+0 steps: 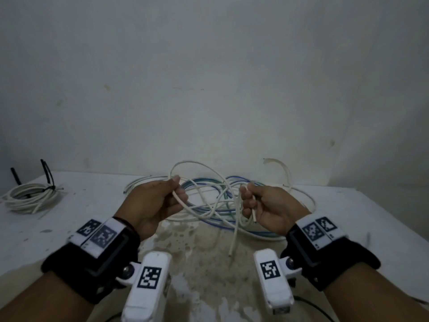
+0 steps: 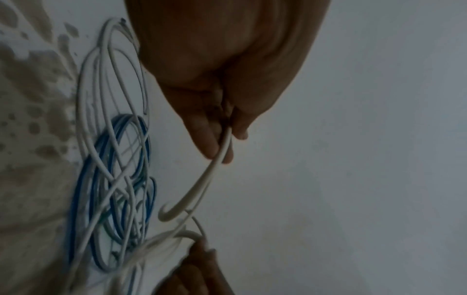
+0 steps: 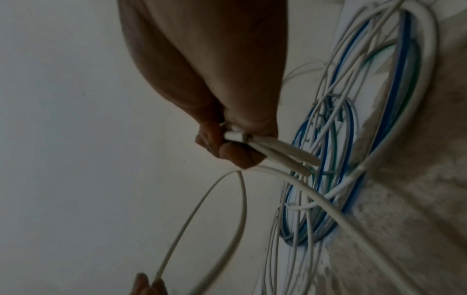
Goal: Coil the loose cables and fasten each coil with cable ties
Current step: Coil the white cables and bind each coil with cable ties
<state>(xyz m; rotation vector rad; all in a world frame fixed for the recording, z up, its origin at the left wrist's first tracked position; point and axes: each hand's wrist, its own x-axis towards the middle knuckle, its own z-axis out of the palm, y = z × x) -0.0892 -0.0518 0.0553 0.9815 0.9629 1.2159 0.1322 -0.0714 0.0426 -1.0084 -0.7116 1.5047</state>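
A loose white cable (image 1: 199, 169) arcs above the table between both hands. My left hand (image 1: 160, 196) pinches it between thumb and fingers (image 2: 209, 143). My right hand (image 1: 262, 203) grips folded strands of the same cable (image 3: 265, 147), with one end (image 1: 255, 216) sticking out below the fist and another strand (image 1: 234, 235) hanging toward the table. Under the hands lies a tangle of blue, green and white cables (image 1: 216, 205). A white coil (image 1: 30, 196) fastened with a black cable tie (image 1: 50, 188) rests at the far left.
The white table (image 1: 348, 205) has a worn, stained patch (image 1: 199, 252) at the front middle. A plain wall (image 1: 209, 77) stands right behind the table. Black tie tails (image 1: 46, 170) stick up by the finished coil.
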